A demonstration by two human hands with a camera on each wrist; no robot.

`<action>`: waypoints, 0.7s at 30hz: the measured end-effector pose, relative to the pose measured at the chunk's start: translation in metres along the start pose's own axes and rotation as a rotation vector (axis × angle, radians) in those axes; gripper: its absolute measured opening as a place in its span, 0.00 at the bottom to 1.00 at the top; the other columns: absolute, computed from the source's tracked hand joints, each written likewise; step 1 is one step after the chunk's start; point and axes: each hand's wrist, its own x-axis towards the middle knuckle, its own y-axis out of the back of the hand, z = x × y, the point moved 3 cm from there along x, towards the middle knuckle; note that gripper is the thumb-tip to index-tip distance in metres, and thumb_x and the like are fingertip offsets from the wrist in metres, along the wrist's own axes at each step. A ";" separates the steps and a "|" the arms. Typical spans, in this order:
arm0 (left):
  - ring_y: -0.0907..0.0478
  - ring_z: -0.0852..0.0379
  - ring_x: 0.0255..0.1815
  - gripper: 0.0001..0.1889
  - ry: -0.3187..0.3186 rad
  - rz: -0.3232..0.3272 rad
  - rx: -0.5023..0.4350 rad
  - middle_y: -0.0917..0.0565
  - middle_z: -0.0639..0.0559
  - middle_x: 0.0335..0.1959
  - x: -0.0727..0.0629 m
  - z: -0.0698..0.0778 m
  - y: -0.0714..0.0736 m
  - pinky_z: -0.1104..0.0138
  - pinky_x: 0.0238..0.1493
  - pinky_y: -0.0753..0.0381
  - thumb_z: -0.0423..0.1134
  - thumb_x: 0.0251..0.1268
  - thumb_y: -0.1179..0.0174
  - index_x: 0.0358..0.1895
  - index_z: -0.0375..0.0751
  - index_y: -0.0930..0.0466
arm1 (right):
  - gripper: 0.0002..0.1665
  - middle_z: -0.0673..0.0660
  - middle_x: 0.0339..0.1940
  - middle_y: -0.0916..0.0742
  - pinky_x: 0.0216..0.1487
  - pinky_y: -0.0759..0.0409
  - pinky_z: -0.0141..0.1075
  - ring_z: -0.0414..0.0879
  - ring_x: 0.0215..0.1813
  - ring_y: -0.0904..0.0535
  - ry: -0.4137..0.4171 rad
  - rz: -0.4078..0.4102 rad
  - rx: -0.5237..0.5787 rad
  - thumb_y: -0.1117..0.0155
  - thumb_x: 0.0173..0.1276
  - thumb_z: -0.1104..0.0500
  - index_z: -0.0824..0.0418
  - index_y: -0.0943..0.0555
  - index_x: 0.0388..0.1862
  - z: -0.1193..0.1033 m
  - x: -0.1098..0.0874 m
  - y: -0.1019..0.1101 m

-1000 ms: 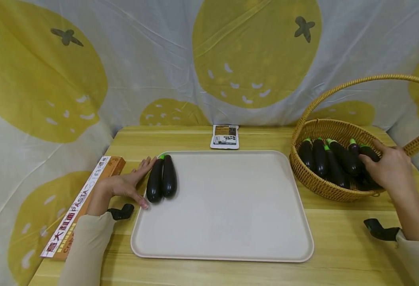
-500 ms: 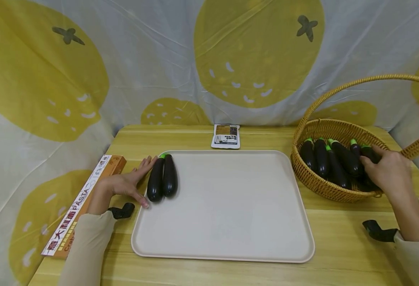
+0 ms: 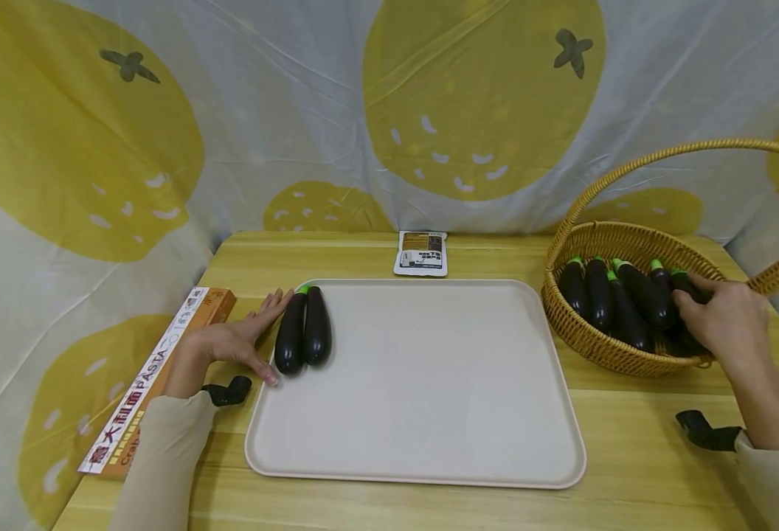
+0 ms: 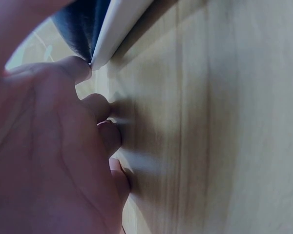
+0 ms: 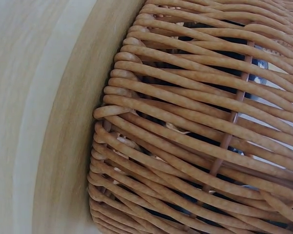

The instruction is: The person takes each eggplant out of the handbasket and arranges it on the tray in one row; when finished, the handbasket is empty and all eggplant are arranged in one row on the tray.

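Two dark eggplants (image 3: 290, 335) (image 3: 317, 328) with green stem ends lie side by side at the left of a white tray (image 3: 436, 383). My left hand (image 3: 233, 345) is spread along the tray's left rim, thumb at the front and fingertips close to the outer eggplant; its bent fingers (image 4: 110, 138) reach the wooden table in the left wrist view. Over the right side of a wicker basket (image 3: 602, 352), my right hand (image 3: 728, 317) grips an eggplant (image 3: 683, 282) between thumb and fingers. Its lower part is hidden. The right wrist view has only the woven basket wall (image 5: 200, 117) and table.
Several more eggplants (image 3: 628, 313) fill the basket, whose tall handle (image 3: 668, 151) arches above. An orange pasta box (image 3: 157, 376) lies left of the tray, partly under the left forearm. A small printed packet (image 3: 420, 254) lies behind the tray. A patterned cloth (image 3: 296, 110) hangs at the back.
My right hand's index finger has come down slightly against the eggplant in the basket. The left hand stays at the tray's rim, and the head view has shifted a little.
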 end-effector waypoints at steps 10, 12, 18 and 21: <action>0.89 0.30 0.81 0.81 -0.008 0.000 -0.005 0.84 0.33 0.81 0.000 -0.002 0.000 0.25 0.73 0.79 0.41 0.39 0.14 0.84 0.46 0.77 | 0.30 0.87 0.52 0.22 0.71 0.49 0.75 0.85 0.61 0.33 -0.028 -0.008 0.078 0.49 0.79 0.56 0.80 0.29 0.67 -0.001 0.001 0.002; 0.89 0.30 0.81 0.81 -0.009 0.000 -0.006 0.84 0.33 0.81 0.000 -0.002 0.000 0.25 0.73 0.79 0.41 0.39 0.14 0.84 0.46 0.77 | 0.30 0.86 0.50 0.21 0.70 0.50 0.75 0.85 0.61 0.34 -0.027 -0.011 0.085 0.50 0.80 0.56 0.79 0.30 0.68 -0.002 0.001 0.003; 0.89 0.30 0.81 0.80 -0.003 0.001 -0.011 0.84 0.33 0.81 0.000 -0.002 0.000 0.25 0.73 0.79 0.41 0.39 0.14 0.84 0.46 0.77 | 0.31 0.82 0.32 0.19 0.73 0.53 0.75 0.85 0.62 0.35 -0.019 -0.015 0.113 0.49 0.81 0.54 0.77 0.30 0.70 -0.007 -0.003 0.005; 0.89 0.30 0.81 0.80 0.000 0.000 -0.012 0.84 0.33 0.81 0.000 -0.001 0.000 0.25 0.73 0.78 0.41 0.39 0.14 0.84 0.46 0.77 | 0.31 0.81 0.28 0.20 0.74 0.54 0.75 0.84 0.65 0.36 -0.009 -0.013 0.133 0.49 0.82 0.52 0.73 0.30 0.72 -0.012 -0.006 0.008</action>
